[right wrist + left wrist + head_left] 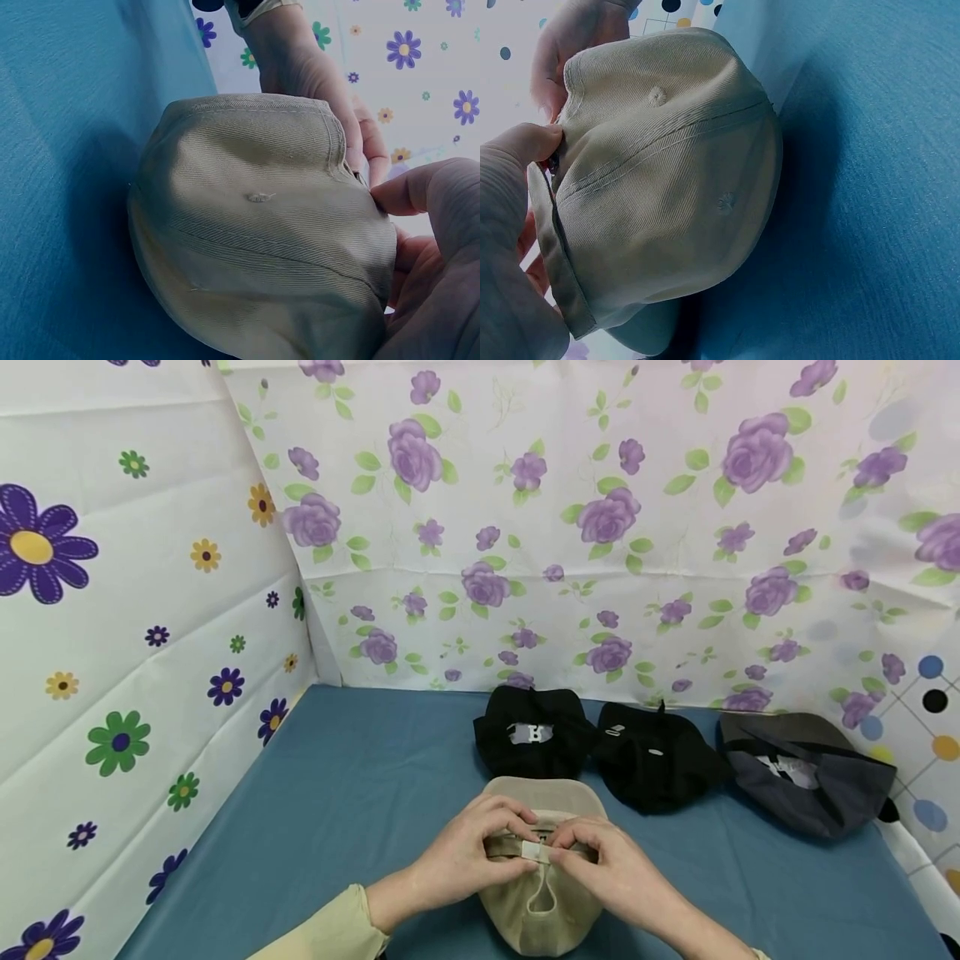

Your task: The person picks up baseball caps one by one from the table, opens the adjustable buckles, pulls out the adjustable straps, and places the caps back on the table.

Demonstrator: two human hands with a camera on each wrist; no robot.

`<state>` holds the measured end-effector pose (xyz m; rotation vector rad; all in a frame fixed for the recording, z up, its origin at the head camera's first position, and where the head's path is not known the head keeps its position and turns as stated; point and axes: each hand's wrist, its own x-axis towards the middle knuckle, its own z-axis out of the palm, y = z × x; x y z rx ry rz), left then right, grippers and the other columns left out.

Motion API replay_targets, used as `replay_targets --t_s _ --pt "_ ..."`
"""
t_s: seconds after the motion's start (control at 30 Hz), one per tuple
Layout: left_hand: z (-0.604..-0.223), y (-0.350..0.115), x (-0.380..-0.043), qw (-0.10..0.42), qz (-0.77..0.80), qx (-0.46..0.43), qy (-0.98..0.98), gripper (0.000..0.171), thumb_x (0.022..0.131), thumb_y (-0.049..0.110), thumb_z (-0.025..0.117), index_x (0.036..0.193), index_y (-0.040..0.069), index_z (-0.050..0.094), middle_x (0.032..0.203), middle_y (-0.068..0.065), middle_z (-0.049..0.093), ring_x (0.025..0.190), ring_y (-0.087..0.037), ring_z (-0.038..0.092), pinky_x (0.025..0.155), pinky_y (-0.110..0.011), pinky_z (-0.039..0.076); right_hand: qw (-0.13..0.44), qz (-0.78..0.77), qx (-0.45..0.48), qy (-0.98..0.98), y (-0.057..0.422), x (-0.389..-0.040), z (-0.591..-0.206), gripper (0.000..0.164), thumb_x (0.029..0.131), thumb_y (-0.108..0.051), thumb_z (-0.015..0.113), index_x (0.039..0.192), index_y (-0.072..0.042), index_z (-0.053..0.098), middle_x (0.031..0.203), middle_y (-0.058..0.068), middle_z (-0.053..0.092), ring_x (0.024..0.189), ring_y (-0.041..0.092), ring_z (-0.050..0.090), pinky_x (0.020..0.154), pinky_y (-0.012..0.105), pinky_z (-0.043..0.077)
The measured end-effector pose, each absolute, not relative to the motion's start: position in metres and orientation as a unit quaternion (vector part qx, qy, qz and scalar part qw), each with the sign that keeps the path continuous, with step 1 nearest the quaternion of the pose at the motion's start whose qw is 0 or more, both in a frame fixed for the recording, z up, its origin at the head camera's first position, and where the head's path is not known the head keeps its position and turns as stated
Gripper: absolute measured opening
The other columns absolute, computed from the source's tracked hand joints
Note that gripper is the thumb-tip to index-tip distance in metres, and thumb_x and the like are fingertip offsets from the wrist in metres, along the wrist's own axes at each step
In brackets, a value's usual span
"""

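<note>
A beige baseball cap (543, 933) sits on the blue cloth, its brim (547, 792) pointing away and its rear opening toward me. My left hand (474, 847) pinches the left part of the adjustment strap at the back edge. From the other side, my right hand (611, 864) pinches the strap's right part. A small whitish piece (531, 850) on the strap shows between the two hands. Both wrist views show the crown (660, 172) bulging downward, with fingers along its edge. The strap's fastening is mostly hidden by fingertips.
Behind the beige cap lie a black cap (495, 747) with a white letter inside, another black cap (660, 777) and a dark grey cap (840, 785). A blue cloth (300, 802) covers the table. Floral sheets (480, 510) stand around it.
</note>
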<state>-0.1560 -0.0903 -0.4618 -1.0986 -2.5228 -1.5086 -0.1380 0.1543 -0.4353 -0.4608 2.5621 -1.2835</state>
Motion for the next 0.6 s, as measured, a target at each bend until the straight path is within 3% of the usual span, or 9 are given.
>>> replay_targets --t_s 0.33,0.6 --pt "-0.4617 -0.0908 -0.1548 -0.007 -0.477 -0.344 -0.809 0.017 0.092 0.035 0.080 0.106 0.029 0.072 0.128 0.012 0.061 0.122 -0.009 0.052 0.103 -0.039 0.046 0.112 -0.437 -0.157 0.878 0.1570 -0.1364 -0.4394 0.017 0.100 -0.039 0.067 0.085 -0.036 0.072 0.104 -0.017 0.067 0.092 0.015 0.055 0.071 0.032 0.046" --pt "-0.4612 -0.0922 -0.1557 -0.018 -0.486 -0.332 -0.808 0.017 0.091 0.035 0.081 0.104 0.035 0.071 0.128 0.014 0.061 0.122 -0.011 0.052 0.103 -0.040 0.045 0.110 -0.439 -0.174 0.875 0.1593 -0.1378 -0.4391 0.016 0.100 -0.039 0.067 0.087 -0.037 0.074 0.105 -0.019 0.068 0.098 0.015 0.056 0.075 0.033 0.045"
